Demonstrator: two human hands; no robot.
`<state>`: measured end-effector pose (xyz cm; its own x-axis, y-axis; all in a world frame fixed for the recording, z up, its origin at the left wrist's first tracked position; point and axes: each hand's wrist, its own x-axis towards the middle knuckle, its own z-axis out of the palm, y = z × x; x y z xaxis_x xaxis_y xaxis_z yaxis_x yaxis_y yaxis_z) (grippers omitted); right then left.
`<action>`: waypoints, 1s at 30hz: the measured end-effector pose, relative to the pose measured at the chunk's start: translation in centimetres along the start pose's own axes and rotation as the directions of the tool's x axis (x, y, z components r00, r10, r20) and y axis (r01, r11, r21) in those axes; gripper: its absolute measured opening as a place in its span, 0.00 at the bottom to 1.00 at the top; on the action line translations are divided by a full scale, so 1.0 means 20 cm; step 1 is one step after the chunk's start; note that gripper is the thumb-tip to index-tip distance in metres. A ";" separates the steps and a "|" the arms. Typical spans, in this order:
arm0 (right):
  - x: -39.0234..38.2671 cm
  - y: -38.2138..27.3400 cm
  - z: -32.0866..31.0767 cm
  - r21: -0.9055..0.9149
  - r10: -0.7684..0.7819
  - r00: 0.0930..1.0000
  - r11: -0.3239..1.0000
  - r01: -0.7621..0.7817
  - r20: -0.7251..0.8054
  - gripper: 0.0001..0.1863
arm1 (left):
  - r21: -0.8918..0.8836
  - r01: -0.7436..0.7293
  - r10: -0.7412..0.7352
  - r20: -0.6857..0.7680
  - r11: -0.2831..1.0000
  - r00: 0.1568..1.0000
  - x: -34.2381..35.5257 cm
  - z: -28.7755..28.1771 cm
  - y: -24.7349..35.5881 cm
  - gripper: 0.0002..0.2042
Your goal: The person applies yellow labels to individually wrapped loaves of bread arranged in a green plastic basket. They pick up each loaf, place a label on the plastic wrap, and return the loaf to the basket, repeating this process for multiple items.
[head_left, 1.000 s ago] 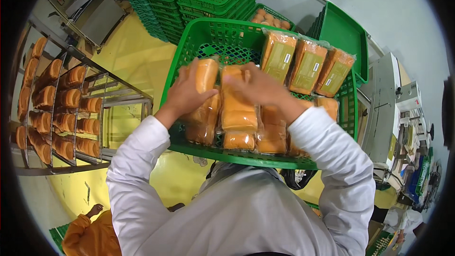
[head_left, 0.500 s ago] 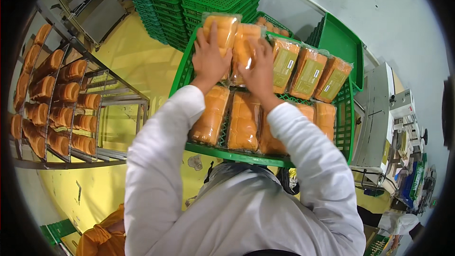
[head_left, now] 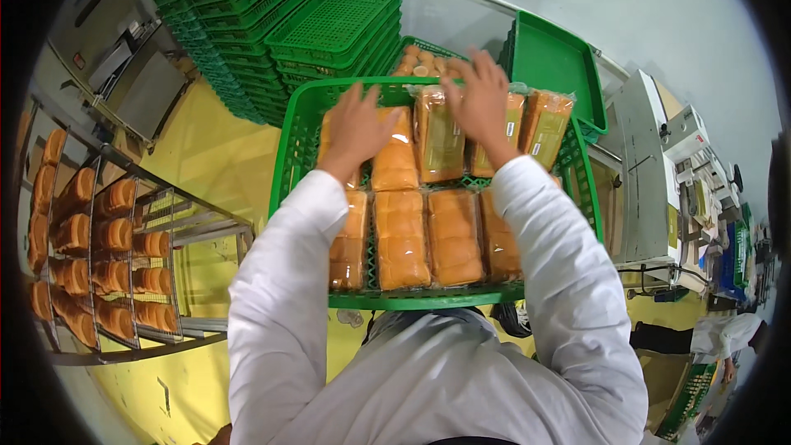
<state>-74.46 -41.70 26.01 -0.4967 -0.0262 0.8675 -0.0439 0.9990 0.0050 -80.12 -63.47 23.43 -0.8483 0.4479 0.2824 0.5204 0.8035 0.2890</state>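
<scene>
A green crate (head_left: 278, 161) in front of me holds two rows of bagged bread loaves. My left hand (head_left: 360, 133) rests over the back-left loaf, fingers spread, partly hiding it. Beside it lies another golden loaf (head_left: 393, 161) with its top side showing. My right hand (head_left: 484, 107) is above the labelled loaves, fingers apart and slightly blurred. Its thumb is near the top of a labelled loaf (head_left: 441, 144); I cannot tell whether it touches the bag. Another labelled loaf (head_left: 547, 128) leans at the back right. The front row includes a golden loaf (head_left: 402, 239).
Tall stacks of green crates (head_left: 334, 25) stand behind on the left. A crate of small round buns (head_left: 424, 62) and an empty green tray (head_left: 554, 62) are beyond. Left is a wire rack of loaves (head_left: 115, 231). A person in white (head_left: 721, 336) is at far right.
Both hands have moved off the two loaves they were on at the back left, which now sit lower in the crate. My right hand has shifted to the labelled loaves. The view has shifted.
</scene>
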 end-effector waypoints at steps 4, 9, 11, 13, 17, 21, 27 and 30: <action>-0.02 0.39 0.02 -0.094 0.228 0.841 0.973 -0.209 0.492 0.22 | -0.172 -0.248 0.220 -0.166 0.953 0.961 0.22 0.23 0.32 0.31; 0.09 0.44 -0.39 -0.065 0.334 0.604 0.904 -0.422 0.724 0.27 | -0.501 0.096 -0.047 0.108 0.860 0.993 0.14 -0.04 0.42 0.29; -0.17 0.45 -0.52 -0.108 0.326 0.466 0.894 -0.434 0.823 0.30 | -0.288 0.124 0.022 0.455 0.949 0.890 0.01 -0.08 0.56 0.34; -0.46 0.37 -0.59 -0.057 0.269 0.479 0.910 -0.412 0.835 0.37 | -0.118 0.071 0.017 0.621 0.990 0.784 -0.15 -0.08 0.64 0.40; -0.65 0.28 -0.71 0.011 0.269 0.487 0.868 -0.497 0.831 0.45 | -0.075 -0.086 0.114 0.677 0.993 0.727 -0.24 -0.01 0.63 0.47; -0.58 0.32 -0.75 0.069 0.241 0.386 0.766 -0.639 0.890 0.40 | -0.064 0.035 0.019 0.693 0.997 0.721 -0.18 0.06 0.67 0.49; -0.42 0.52 -0.52 0.367 0.336 0.727 0.692 -0.622 0.599 0.35 | -0.198 0.285 -0.125 0.572 0.938 0.810 -0.12 0.16 0.66 0.51; -0.23 0.40 -0.42 0.385 0.366 0.904 0.819 -0.426 0.222 0.35 | -0.400 0.304 -0.259 0.163 0.865 0.952 -0.13 0.22 0.59 0.47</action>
<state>-65.25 -33.21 26.27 -0.6571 0.3339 0.6758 -0.1578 0.8157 -0.5565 -72.20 -53.42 22.04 -0.9584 0.2818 0.0450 0.2312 0.6743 0.7014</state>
